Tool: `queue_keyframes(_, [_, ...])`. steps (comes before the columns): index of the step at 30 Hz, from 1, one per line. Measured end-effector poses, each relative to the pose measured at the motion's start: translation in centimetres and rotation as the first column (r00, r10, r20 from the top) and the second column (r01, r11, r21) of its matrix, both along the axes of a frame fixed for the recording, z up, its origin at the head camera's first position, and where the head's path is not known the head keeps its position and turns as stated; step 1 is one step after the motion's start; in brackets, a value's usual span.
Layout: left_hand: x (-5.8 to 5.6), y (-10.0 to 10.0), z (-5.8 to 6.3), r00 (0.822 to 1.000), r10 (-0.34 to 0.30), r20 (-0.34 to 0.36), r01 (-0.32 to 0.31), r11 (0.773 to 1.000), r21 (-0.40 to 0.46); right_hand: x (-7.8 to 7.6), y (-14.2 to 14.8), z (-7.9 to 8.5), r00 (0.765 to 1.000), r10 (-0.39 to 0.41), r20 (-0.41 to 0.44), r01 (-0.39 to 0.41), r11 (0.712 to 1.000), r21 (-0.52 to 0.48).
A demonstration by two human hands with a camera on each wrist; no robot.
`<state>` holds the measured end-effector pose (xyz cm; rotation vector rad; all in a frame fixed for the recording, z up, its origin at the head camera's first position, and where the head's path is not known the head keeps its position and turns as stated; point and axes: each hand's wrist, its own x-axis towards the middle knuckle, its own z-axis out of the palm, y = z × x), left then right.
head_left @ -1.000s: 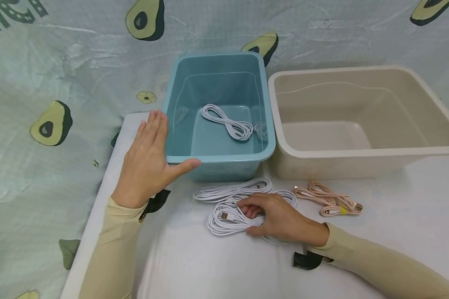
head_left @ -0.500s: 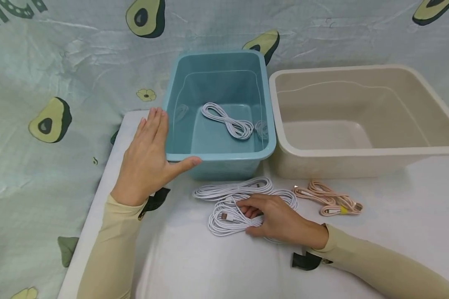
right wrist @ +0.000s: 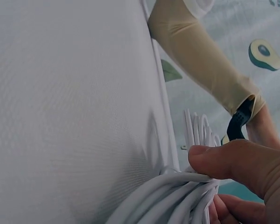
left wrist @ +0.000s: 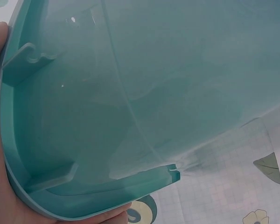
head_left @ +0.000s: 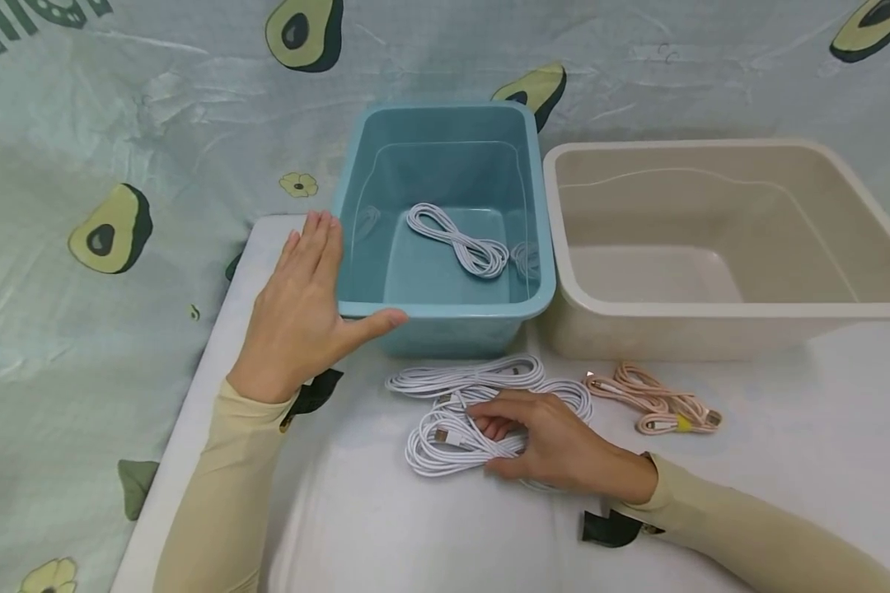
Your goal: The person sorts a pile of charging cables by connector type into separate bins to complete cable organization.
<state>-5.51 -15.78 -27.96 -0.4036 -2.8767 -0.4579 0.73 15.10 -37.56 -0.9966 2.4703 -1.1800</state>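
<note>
My left hand [head_left: 297,317] lies with straight fingers along the near left corner of the blue bin [head_left: 445,311], thumb over its front rim. In the left wrist view, the hand runs along the outside of the bin's rim [left wrist: 7,116]. One coiled white cable [head_left: 460,240] rests on the bin's floor. My right hand [head_left: 564,441] pinches the nearest coiled white cable [head_left: 445,457] between thumb and fingers; its metal plug points left. The right wrist view shows the thumb [right wrist: 224,161] over the cable's loops [right wrist: 172,198]. More coiled white cable [head_left: 463,379] lies just behind and partly under it.
A beige bin [head_left: 712,310] stands against the blue bin's right side. Coiled pink cables [head_left: 653,399], one with a yellow band, lie in front of it. The white table [head_left: 430,535] ends at the left beside an avocado-print sheet [head_left: 185,123].
The nearest white coil has shifted slightly left and toward me in my right hand's grip. My left hand keeps its place on the blue bin. The head view has moved a little.
</note>
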Motion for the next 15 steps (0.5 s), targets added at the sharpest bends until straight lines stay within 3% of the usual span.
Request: queue_keyframes(15, [-0.1, 0.0, 0.1, 1.0, 0.005, 0.012, -0.005, 1.0, 0.006, 0.0, 0.3, 1.3, 0.999, 0.0, 0.046, 0.0, 1.0, -0.012])
